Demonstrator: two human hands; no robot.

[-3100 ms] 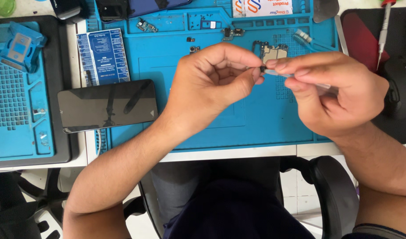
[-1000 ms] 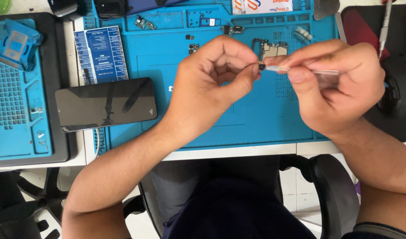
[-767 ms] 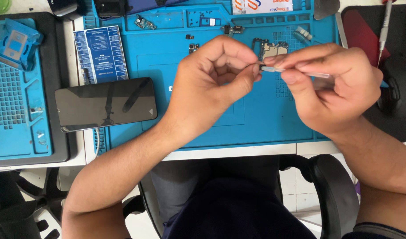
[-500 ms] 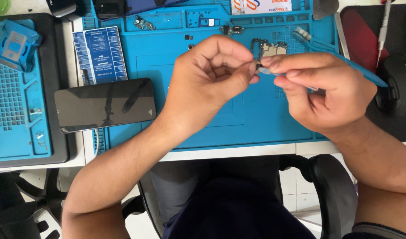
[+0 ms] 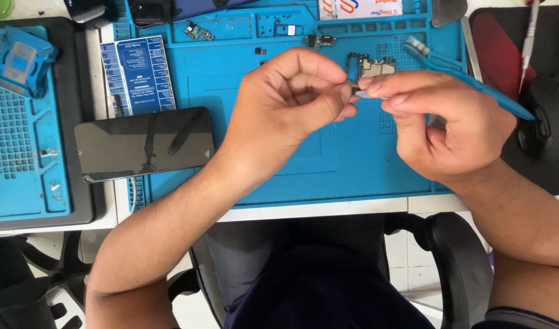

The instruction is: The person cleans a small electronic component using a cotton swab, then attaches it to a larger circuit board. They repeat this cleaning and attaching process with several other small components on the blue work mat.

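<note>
Both hands are raised over a blue repair mat (image 5: 304,164). My left hand (image 5: 285,103) is curled, its thumb and forefinger pinching a tiny dark part (image 5: 354,91). My right hand (image 5: 438,128) meets it from the right and pinches a thin pale metal tool (image 5: 370,95), whose tip touches the tiny part. The fingers hide most of the tool. A small circuit board (image 5: 371,64) lies on the mat just behind the fingertips.
A dark phone (image 5: 142,143) lies face up at the mat's left edge, below a blue printed card (image 5: 136,73). A blue brush (image 5: 474,79) lies at the right. A black mouse (image 5: 544,116) sits far right and a blue parts tray (image 5: 11,122) far left.
My right hand has dropped slightly and turned, so less of the metal tool shows and the blue brush behind it is uncovered. The left hand keeps its pinch.
</note>
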